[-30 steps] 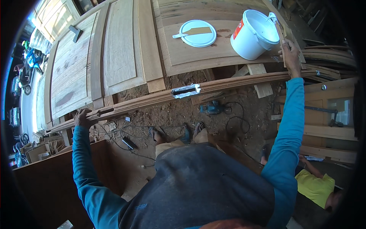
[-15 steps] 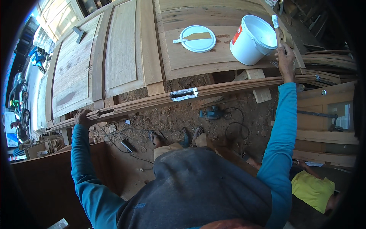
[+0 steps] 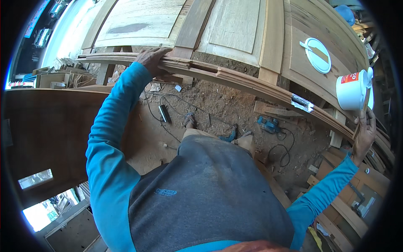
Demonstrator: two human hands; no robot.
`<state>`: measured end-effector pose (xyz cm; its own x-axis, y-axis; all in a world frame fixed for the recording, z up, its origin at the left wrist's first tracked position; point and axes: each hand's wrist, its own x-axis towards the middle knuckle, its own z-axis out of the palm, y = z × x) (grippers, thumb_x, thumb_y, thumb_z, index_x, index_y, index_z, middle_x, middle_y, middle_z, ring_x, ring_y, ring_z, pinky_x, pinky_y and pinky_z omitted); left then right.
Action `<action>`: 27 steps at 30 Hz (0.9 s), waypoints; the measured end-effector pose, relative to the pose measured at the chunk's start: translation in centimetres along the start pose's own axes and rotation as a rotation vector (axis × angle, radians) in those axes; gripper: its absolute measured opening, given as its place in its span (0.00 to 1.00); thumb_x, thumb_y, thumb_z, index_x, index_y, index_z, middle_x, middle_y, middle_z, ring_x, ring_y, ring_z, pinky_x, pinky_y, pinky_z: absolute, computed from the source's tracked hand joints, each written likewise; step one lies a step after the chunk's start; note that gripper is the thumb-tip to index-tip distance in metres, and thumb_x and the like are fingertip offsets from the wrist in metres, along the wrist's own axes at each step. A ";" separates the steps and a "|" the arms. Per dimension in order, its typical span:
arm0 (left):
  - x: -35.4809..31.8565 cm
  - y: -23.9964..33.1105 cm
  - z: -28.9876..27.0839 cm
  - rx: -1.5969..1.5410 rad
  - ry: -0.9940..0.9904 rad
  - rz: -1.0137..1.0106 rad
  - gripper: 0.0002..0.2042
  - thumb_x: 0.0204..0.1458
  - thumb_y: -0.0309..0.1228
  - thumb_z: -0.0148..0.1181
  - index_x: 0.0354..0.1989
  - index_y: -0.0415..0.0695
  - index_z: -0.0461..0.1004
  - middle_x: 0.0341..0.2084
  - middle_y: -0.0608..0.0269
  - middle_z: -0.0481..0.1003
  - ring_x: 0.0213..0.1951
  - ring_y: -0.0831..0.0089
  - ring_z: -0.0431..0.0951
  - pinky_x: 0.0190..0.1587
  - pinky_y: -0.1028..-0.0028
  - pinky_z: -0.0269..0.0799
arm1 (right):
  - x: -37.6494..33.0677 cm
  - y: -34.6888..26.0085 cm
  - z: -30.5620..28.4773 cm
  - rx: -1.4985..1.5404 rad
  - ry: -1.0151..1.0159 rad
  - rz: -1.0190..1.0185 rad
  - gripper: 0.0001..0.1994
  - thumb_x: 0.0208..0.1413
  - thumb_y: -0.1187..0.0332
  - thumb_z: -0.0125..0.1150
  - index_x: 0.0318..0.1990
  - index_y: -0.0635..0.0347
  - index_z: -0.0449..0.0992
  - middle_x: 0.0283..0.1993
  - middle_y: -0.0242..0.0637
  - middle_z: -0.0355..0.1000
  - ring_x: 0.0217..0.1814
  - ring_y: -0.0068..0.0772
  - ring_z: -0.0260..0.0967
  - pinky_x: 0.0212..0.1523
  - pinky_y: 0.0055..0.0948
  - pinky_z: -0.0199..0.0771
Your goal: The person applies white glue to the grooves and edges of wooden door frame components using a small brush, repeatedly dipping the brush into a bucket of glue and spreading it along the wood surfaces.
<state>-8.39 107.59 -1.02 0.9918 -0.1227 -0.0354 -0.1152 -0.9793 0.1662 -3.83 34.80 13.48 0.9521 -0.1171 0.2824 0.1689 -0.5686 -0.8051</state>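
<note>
Toward eleven o'clock of the head view, a long wooden beam [image 3: 252,85] is gripped by the left hand [image 3: 153,61], whose fingers are laid over its upper edge. The beam is stretched from ten o'clock, through the upper middle, down to between three and four o'clock. At three o'clock, a thin wooden stick [image 3: 367,98] is held in the closed fingers of the right hand [image 3: 365,132]; its white-smeared tip is pointed upward, just beside a white bucket [image 3: 349,94]. Whether the beam is also touched by this hand cannot be told. Between both hands, but nearer to the right one, a slot [image 3: 299,100] is seen in the beam, and its border is covered with a white substance.

At half past two, the bucket, marked by a red label, is placed on a panelled wooden surface [image 3: 235,21]. At two o'clock, a round white lid [image 3: 319,65] is laid on the same surface, and a flat wooden strip [image 3: 320,53] is rested across it. Below the beam, toward three o'clock, a blue power tool [image 3: 268,124] is left on the ground [image 3: 205,98]. At nine o'clock, a dark brown panel [image 3: 54,126] is seen.
</note>
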 end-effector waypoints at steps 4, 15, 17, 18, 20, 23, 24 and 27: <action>0.8 -4.9 -3.4 0.035 -0.147 0.175 0.43 0.39 0.47 0.83 0.67 0.54 0.72 0.52 0.48 0.82 0.55 0.47 0.81 0.58 0.53 0.76 | -7.9 -8.2 12.2 0.152 -0.128 0.023 0.18 0.68 0.68 0.66 0.60 0.67 0.75 0.37 0.30 0.72 0.34 0.18 0.66 0.37 0.19 0.68; -2.1 -8.3 -0.9 0.007 -0.122 0.286 0.30 0.52 0.43 0.73 0.64 0.56 0.73 0.50 0.58 0.83 0.48 0.51 0.84 0.49 0.52 0.81 | -21.7 -17.9 31.4 0.269 -0.330 0.397 0.15 0.65 0.67 0.69 0.54 0.67 0.79 0.38 0.31 0.80 0.32 0.16 0.70 0.33 0.21 0.73; -2.1 -7.5 -2.0 -0.001 -0.188 0.221 0.29 0.52 0.40 0.72 0.64 0.55 0.73 0.51 0.58 0.83 0.50 0.52 0.84 0.51 0.53 0.80 | -22.7 -19.0 32.1 0.197 -0.308 0.400 0.15 0.66 0.66 0.68 0.54 0.66 0.80 0.38 0.32 0.80 0.32 0.16 0.71 0.33 0.22 0.74; -2.4 -7.7 -1.7 -0.004 -0.173 0.231 0.28 0.52 0.39 0.72 0.63 0.54 0.73 0.52 0.59 0.82 0.51 0.53 0.83 0.52 0.54 0.79 | -23.2 -19.7 32.3 0.150 -0.312 0.424 0.15 0.66 0.66 0.68 0.53 0.66 0.80 0.37 0.33 0.80 0.32 0.17 0.72 0.33 0.22 0.74; -3.0 -8.1 -0.7 -0.008 -0.137 0.249 0.27 0.52 0.38 0.71 0.62 0.52 0.73 0.53 0.60 0.82 0.54 0.55 0.82 0.55 0.55 0.78 | -24.1 -20.5 32.6 0.058 -0.319 0.469 0.14 0.66 0.65 0.68 0.53 0.66 0.81 0.37 0.34 0.80 0.31 0.18 0.73 0.33 0.24 0.75; -4.2 -9.4 1.9 0.002 0.108 0.396 0.28 0.51 0.37 0.70 0.63 0.55 0.74 0.55 0.60 0.81 0.54 0.57 0.83 0.54 0.57 0.77 | -25.1 -20.9 32.9 -0.029 -0.360 0.502 0.14 0.66 0.65 0.67 0.51 0.67 0.81 0.35 0.36 0.80 0.30 0.20 0.74 0.33 0.25 0.76; -4.6 -9.4 2.6 0.004 0.136 0.386 0.28 0.51 0.36 0.70 0.63 0.54 0.74 0.56 0.61 0.81 0.55 0.58 0.82 0.55 0.58 0.76 | -25.4 -21.0 33.0 -0.053 -0.370 0.500 0.14 0.66 0.65 0.66 0.51 0.67 0.81 0.35 0.37 0.80 0.30 0.21 0.75 0.33 0.26 0.76; -5.8 -8.9 3.5 0.013 0.203 0.364 0.27 0.52 0.31 0.66 0.63 0.53 0.74 0.60 0.63 0.79 0.60 0.62 0.80 0.57 0.61 0.74 | -26.2 -20.9 33.4 -0.133 -0.391 0.486 0.14 0.66 0.64 0.65 0.49 0.67 0.81 0.35 0.41 0.80 0.29 0.27 0.77 0.34 0.30 0.77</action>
<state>-13.28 116.47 -5.74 0.8765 -0.4287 0.2190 -0.4602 -0.8798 0.1196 -23.76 76.95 5.48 0.9390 -0.0955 -0.3304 -0.3150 -0.6242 -0.7149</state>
